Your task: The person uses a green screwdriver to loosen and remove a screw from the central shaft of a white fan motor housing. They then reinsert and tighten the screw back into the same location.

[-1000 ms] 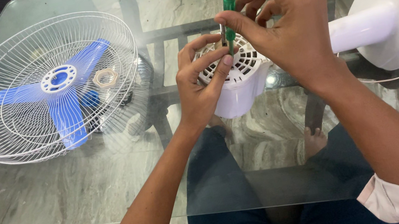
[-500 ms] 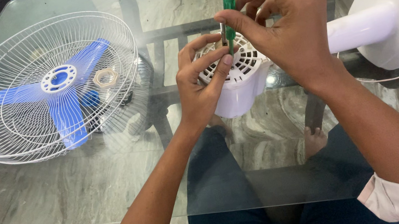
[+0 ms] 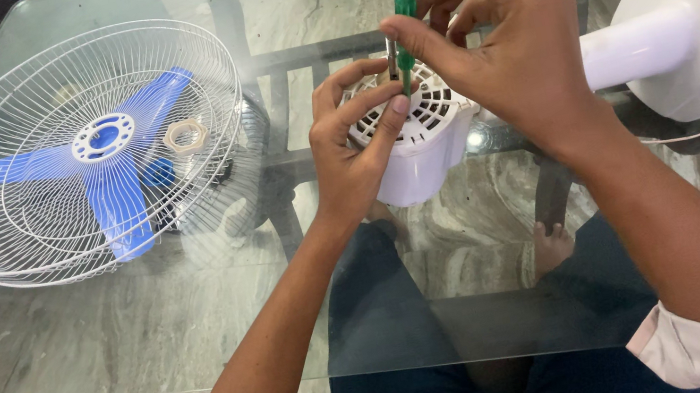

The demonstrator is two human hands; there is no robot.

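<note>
Two hands work on a white fan motor.

The right hand [image 3: 501,45] pinches a green screwdriver [image 3: 403,29], tip down on the motor [image 3: 417,141]. The left hand [image 3: 355,143] grips the motor's left side. Far left, wire fan guards [image 3: 73,149] with blue blades [image 3: 110,167] lie on the glass table [image 3: 152,327].

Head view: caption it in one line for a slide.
Right hand sets a green screwdriver into a white fan motor housing steadied by the left hand.

Just one view here, from a head-worn camera, looking steeply down and forward over the near edge of the glass worktop [image 3: 202,338]. It sits close, so both hands fill the upper middle.
</note>
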